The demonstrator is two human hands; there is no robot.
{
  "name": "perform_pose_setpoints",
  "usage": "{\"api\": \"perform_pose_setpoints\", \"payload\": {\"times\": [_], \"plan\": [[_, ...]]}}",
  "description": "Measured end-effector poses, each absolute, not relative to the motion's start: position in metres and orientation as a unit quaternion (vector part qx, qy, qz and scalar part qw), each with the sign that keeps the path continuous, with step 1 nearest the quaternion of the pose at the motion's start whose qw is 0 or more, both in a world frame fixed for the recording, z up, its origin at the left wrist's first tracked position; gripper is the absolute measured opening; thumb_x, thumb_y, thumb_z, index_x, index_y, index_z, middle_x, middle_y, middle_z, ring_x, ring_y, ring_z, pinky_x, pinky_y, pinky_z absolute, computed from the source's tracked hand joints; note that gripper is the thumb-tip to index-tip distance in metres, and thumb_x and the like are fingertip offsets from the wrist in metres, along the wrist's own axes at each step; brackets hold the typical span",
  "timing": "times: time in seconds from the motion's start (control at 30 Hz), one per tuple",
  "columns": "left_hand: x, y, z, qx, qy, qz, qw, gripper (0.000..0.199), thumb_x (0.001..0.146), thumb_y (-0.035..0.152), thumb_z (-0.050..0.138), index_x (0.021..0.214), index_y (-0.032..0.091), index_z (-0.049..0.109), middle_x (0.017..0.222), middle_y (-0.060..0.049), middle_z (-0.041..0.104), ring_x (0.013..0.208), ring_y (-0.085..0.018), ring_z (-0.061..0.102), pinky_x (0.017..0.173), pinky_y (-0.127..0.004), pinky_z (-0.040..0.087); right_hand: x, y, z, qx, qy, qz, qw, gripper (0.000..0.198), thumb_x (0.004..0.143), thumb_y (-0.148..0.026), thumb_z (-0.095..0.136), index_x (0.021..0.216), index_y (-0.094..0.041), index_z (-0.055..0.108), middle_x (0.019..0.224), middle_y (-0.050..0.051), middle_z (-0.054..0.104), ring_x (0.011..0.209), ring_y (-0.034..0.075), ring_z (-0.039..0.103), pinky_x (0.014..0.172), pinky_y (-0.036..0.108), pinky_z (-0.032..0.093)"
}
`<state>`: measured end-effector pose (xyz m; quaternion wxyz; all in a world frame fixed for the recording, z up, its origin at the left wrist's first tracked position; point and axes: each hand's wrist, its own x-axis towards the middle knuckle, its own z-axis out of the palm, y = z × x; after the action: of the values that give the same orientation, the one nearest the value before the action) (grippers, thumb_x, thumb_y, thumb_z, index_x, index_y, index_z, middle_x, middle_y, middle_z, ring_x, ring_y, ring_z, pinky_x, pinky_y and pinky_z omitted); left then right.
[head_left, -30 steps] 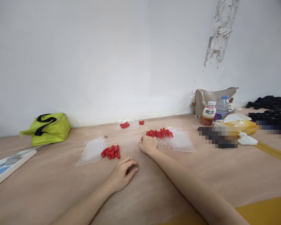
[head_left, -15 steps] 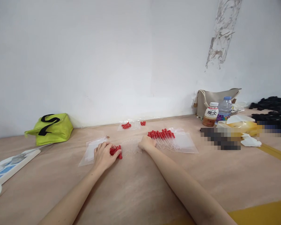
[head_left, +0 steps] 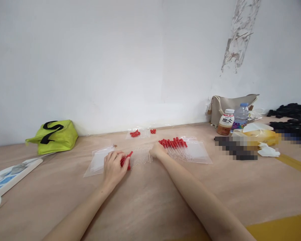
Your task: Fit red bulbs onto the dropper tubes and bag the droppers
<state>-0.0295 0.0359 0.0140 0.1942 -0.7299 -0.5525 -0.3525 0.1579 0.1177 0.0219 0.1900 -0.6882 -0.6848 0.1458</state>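
My left hand (head_left: 114,166) is closed over a small pile of red rubber bulbs (head_left: 125,163). One red bulb (head_left: 129,154) sticks up at a slant from between its thumb and forefinger. To the right of that pile lies a row of clear thin glass tubes (head_left: 141,155), side by side. At the row's right end my right hand (head_left: 158,151) is closed, its fingertips at the last tubes; what it grips is hidden. Just beyond it lie several glass droppers with red bulbs fitted (head_left: 174,144), bulbs facing the wall.
Clear plastic bags lie at left (head_left: 97,162) and right (head_left: 200,152). Near the wall sits another bag with red bulbs (head_left: 135,134). A power strip (head_left: 15,179) and lime pouch (head_left: 59,137) are left; a brown drink bottle (head_left: 225,123), water bottle (head_left: 241,117) and tissue pack (head_left: 261,134) stand right.
My left hand has moved slightly right, and a red bulb now pokes up between its thumb and forefinger. My right hand has stayed almost in place beside the glass tubes.
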Motion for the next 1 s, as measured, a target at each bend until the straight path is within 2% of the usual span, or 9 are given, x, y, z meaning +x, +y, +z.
{"api": "perform_pose_setpoints", "payload": {"times": [0.13,0.27,0.33,0.43,0.5,0.57,0.7,0.87,1.0], "plan": [[-0.008,0.015,0.007,-0.804,-0.466,-0.368,0.035,0.012,0.081,0.024,0.048,0.079,0.017,0.058,0.083,-0.004,0.058,0.081,-0.018,0.053,0.072,-0.029,0.042,0.184,0.107,0.025,-0.647,-0.716,0.154,0.215,0.02,0.073,-0.019,0.051,0.089,-0.011,0.059,0.085,0.013,0.064,0.074,0.02,0.061,0.057,0.024,0.04],[0.006,0.003,-0.003,-0.827,-0.459,-0.314,-0.079,0.01,0.079,0.02,0.048,0.075,0.017,0.057,0.071,-0.002,0.058,0.063,-0.014,0.054,0.056,-0.024,0.042,0.217,0.08,0.02,-0.583,-0.763,0.128,0.249,0.017,0.079,-0.016,0.042,0.084,-0.014,0.059,0.084,0.009,0.061,0.079,0.017,0.056,0.066,0.024,0.04],[0.009,0.002,-0.006,-0.824,-0.463,-0.313,-0.096,0.01,0.077,0.017,0.049,0.082,0.017,0.058,0.072,-0.001,0.059,0.063,-0.014,0.055,0.056,-0.024,0.042,0.23,0.061,0.013,-0.532,-0.794,0.109,0.273,0.021,0.083,-0.016,0.039,0.091,-0.015,0.058,0.091,0.009,0.058,0.085,0.016,0.054,0.073,0.025,0.04],[0.012,0.003,-0.006,-0.834,-0.447,-0.309,-0.092,0.021,0.076,0.019,0.053,0.096,0.017,0.059,0.086,-0.004,0.06,0.075,-0.016,0.057,0.067,-0.027,0.045,0.243,0.036,-0.003,-0.407,-0.847,0.074,0.335,0.025,0.086,-0.017,0.035,0.101,-0.015,0.054,0.095,0.01,0.053,0.086,0.016,0.052,0.076,0.028,0.041],[0.014,0.004,-0.006,-0.851,-0.426,-0.295,-0.086,0.023,0.075,0.025,0.057,0.097,0.019,0.061,0.095,-0.005,0.059,0.084,-0.018,0.056,0.076,-0.029,0.044,0.246,0.024,-0.013,-0.371,-0.852,0.066,0.363,0.025,0.086,-0.017,0.034,0.101,-0.017,0.054,0.093,0.009,0.052,0.084,0.016,0.051,0.075,0.03,0.042],[0.018,0.004,-0.006,-0.857,-0.417,-0.289,-0.086,0.018,0.078,0.028,0.056,0.092,0.02,0.064,0.095,-0.004,0.059,0.086,-0.018,0.055,0.077,-0.03,0.043,0.245,0.018,-0.02,-0.366,-0.848,0.066,0.378,0.024,0.087,-0.018,0.035,0.1,-0.018,0.054,0.091,0.008,0.052,0.082,0.016,0.051,0.074,0.03,0.042],[0.023,0.004,-0.008,-0.849,-0.421,-0.306,-0.095,0.018,0.085,0.024,0.045,0.082,0.019,0.061,0.083,-0.003,0.06,0.079,-0.016,0.055,0.073,-0.028,0.042,0.24,0.014,-0.023,-0.359,-0.849,0.083,0.379,0.023,0.087,-0.019,0.036,0.095,-0.018,0.058,0.087,0.007,0.055,0.081,0.015,0.051,0.072,0.028,0.041],[0.023,-0.003,-0.008,-0.838,-0.424,-0.326,-0.104,0.015,0.088,0.027,0.041,0.087,0.019,0.055,0.084,-0.002,0.059,0.082,-0.017,0.053,0.074,-0.029,0.04,0.237,0.01,-0.022,-0.347,-0.867,0.059,0.353,0.023,0.087,-0.02,0.038,0.097,-0.02,0.059,0.087,0.005,0.061,0.08,0.015,0.053,0.073,0.03,0.035],[0.024,-0.006,-0.005,-0.827,-0.421,-0.337,-0.161,0.014,0.088,0.026,0.04,0.088,0.02,0.053,0.082,0.0,0.059,0.076,-0.015,0.054,0.069,-0.025,0.041,0.236,0.007,-0.021,-0.343,-0.875,0.051,0.339,0.023,0.087,-0.02,0.038,0.096,-0.019,0.058,0.088,0.005,0.061,0.08,0.014,0.054,0.072,0.029,0.032]]}}
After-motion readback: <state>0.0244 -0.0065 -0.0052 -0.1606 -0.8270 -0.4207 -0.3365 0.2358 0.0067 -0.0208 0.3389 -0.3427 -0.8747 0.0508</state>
